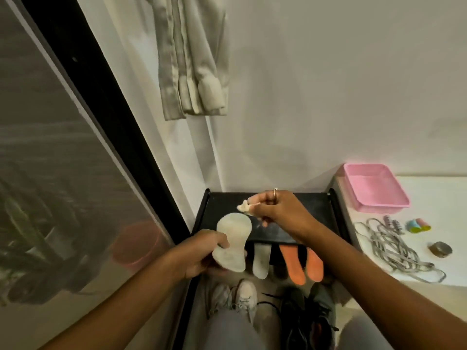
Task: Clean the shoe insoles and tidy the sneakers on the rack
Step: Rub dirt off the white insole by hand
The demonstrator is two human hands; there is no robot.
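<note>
My left hand (202, 251) grips a white insole (233, 236) by its heel half, toe end raised over the black shoe rack (298, 223). My right hand (275, 210) pinches a small crumpled white wipe (243, 206) just above the insole's toe. A second white insole (261, 261) and two orange insoles (293, 265) (314, 265) lean against the rack's front edge. White sneakers (238, 299) and black sneakers (303, 322) sit on the floor in front of the rack.
A pink plastic tub (374, 188) stands on the white surface to the right, beside loose grey laces (389, 246), a small pastel roll (418, 225) and a round dark object (441, 249). A glass door with a dark frame (101, 117) runs along the left. A light garment (192, 59) hangs on the wall.
</note>
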